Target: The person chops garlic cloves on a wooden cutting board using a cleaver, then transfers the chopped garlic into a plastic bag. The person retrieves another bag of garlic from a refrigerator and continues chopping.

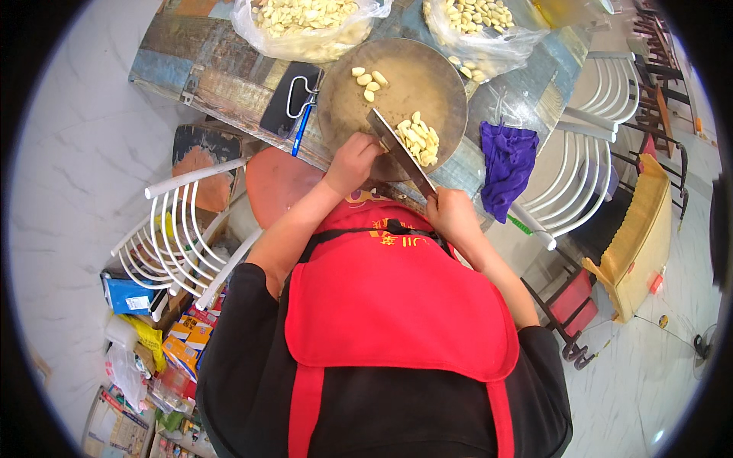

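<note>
My right hand (455, 212) grips a broad-bladed kitchen knife (404, 153), its blade slanting up and left across a round wooden cutting board (412, 63). Bent fingers of my left hand (352, 163) rest close against the blade's left side, and whatever may be under the fingertips is hidden. Right of the blade lies a small heap of sliced garlic (419, 139). Several whole peeled garlic cloves (369, 82) sit on the board's upper left part, apart from the knife.
Behind the board stand a plastic bag of garlic slices (309, 37) and a bag of whole cloves (478, 34). A smartphone (291, 103) and blue pen (302, 129) lie left. A purple cloth (508, 166) hangs over the table's (220, 94) edge. White-barred chairs (183, 240) flank me.
</note>
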`<state>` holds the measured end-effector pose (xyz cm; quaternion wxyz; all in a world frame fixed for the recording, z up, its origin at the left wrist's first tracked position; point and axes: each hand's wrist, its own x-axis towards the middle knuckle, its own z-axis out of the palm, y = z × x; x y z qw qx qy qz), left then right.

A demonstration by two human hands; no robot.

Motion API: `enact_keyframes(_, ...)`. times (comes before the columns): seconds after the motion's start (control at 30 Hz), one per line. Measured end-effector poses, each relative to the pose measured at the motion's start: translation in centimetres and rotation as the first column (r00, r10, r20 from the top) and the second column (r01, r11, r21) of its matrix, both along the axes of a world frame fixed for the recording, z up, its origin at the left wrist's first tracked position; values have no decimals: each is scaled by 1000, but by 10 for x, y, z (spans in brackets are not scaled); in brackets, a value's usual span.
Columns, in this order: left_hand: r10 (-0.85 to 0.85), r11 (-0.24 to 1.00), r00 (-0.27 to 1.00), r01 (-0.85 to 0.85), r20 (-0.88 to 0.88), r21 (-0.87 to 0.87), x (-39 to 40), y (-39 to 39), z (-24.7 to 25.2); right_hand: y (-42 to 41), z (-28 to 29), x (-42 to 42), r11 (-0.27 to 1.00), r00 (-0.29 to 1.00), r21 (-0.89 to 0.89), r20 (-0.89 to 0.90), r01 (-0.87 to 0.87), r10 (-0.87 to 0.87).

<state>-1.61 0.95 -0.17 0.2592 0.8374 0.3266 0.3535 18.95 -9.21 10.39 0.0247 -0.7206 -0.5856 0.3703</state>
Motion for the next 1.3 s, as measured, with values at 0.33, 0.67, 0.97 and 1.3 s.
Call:
enact_keyframes(0.33,-11,1000,1000,11,6,-1,1,1,0,7,-14,-12,999,1000,-27,13,29,-28)
enact_keyframes(0.67,7,1000,1000,-7,0,-17,1,-2,-1,-1,3,-6,999,999,-27,-44,30,-31)
enact_keyframes(0.97,-30,1000,1000,30,0,-9,-2,2,3,7,-11,-9,998,997,-10,-50,63,-64)
enact_keyframes(1.3,-51,999,998,50,-24,-14,-5,0,0,-1,0,-1,997,989,-34,-130,73,-77)
